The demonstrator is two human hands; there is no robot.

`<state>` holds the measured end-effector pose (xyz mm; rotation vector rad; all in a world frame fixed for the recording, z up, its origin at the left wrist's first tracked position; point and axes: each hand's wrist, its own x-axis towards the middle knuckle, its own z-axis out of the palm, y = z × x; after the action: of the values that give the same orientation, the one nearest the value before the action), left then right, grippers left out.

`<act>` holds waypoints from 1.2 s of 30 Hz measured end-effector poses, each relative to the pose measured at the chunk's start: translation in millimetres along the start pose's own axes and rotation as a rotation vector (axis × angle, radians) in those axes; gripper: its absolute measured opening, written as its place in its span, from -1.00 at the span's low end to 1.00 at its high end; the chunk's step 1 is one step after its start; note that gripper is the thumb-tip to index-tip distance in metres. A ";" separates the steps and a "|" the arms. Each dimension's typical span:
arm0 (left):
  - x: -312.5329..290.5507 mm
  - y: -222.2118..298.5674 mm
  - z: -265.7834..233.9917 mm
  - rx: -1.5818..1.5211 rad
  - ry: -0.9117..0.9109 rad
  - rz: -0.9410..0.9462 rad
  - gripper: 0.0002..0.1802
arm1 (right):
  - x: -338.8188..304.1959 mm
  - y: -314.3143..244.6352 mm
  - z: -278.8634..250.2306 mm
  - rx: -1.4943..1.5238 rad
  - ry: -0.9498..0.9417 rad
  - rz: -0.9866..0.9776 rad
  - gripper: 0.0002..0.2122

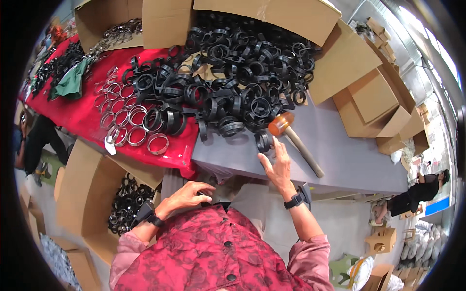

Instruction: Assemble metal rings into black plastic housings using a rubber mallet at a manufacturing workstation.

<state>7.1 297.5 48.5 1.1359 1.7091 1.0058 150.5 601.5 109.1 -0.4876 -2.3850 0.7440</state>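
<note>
My right hand [278,167] reaches over the table's front edge, thumb and fingers apart. Its fingertips are at a black ring-shaped plastic part [263,141] standing on the grey cloth; I cannot tell whether they touch it. Beside that hand lies a mallet [303,151] with an amber head and a wooden handle. My left hand [187,198] is low in front of my body, its fingers curled toward the thumb. Something small and dark shows between them, too little to name. A large heap of black ring parts [233,72] covers the table beyond both hands.
Loose silver metal rings [137,115] lie on the red cloth [167,165] at left. Below stands an open carton [92,194] holding black parts. Cardboard boxes [374,97] line the table's far right. A person [422,194] is at far right.
</note>
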 end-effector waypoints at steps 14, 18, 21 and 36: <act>87.5 60.7 -19.9 0.141 0.580 0.350 -0.52 | -7.2 -14.6 35.8 0.536 0.085 0.343 -0.82; 112.3 40.0 -45.1 0.277 0.566 0.413 -0.54 | 12.2 -2.5 33.5 0.211 -0.076 0.112 -0.74; 133.6 35.7 -61.3 0.333 0.518 0.456 -0.63 | 34.4 -14.2 48.6 0.092 -0.188 -0.114 -0.66; 183.8 64.0 -98.3 0.434 0.587 0.457 -0.84 | 93.2 -15.3 101.8 0.017 0.002 -0.128 -0.72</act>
<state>-111.2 472.4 103.0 1.6800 2.2638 1.3870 13.2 595.5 89.6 -0.3250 -2.3804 0.7049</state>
